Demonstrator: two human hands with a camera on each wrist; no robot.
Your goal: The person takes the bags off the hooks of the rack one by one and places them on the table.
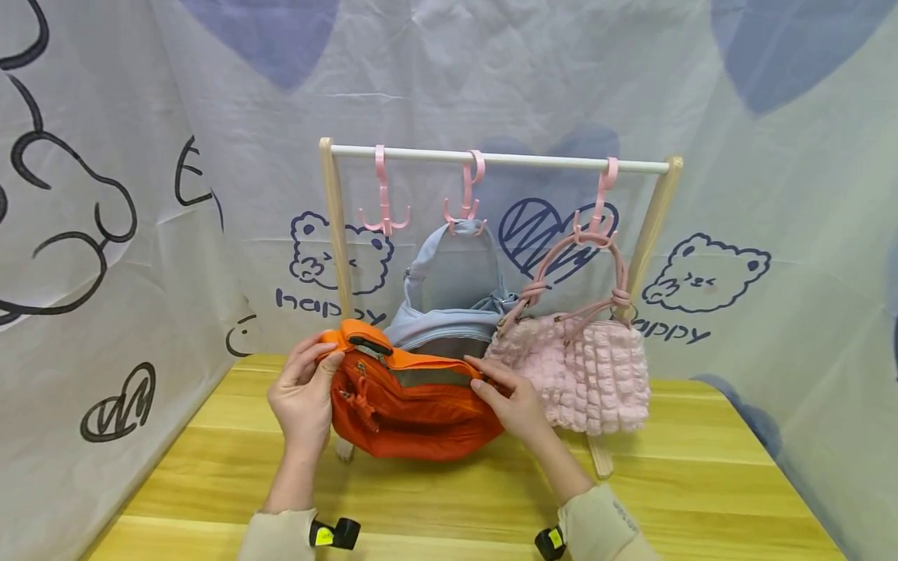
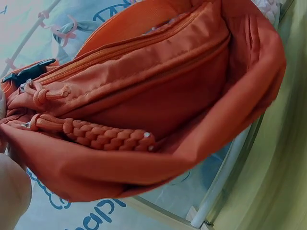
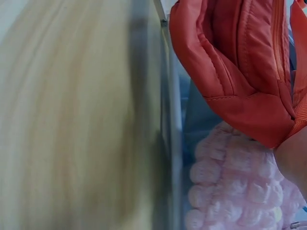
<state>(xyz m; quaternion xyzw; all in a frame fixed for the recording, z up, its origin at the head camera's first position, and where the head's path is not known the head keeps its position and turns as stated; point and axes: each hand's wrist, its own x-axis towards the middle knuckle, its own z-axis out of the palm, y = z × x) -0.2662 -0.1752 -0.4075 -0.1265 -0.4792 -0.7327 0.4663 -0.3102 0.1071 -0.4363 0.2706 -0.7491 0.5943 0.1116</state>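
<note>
An orange waist bag point(image 1: 428, 417) is held up above the table in front of the rack, its strap and black buckle point(image 1: 370, 345) at the top. My left hand point(image 1: 303, 389) pinches its upper left end between thumb and fingers. At the other end, my right hand point(image 1: 515, 397) pinches the upper right corner. A braided zip pull point(image 2: 108, 135) hangs across the bag's front in the left wrist view. Behind it, a light blue bag point(image 1: 449, 319) hangs from the middle pink hook point(image 1: 468, 187). Close to my right hand hangs a pink puffy bag point(image 1: 596, 374).
The rack has a white rail point(image 1: 547, 160) and wooden posts point(image 1: 652, 226). Its left pink hook point(image 1: 383, 195) carries nothing, while the right pink hook point(image 1: 599, 199) holds the pink bag's handle. The wooden table point(image 1: 701, 467) lies below, with a printed cloth point(image 1: 807, 195) behind.
</note>
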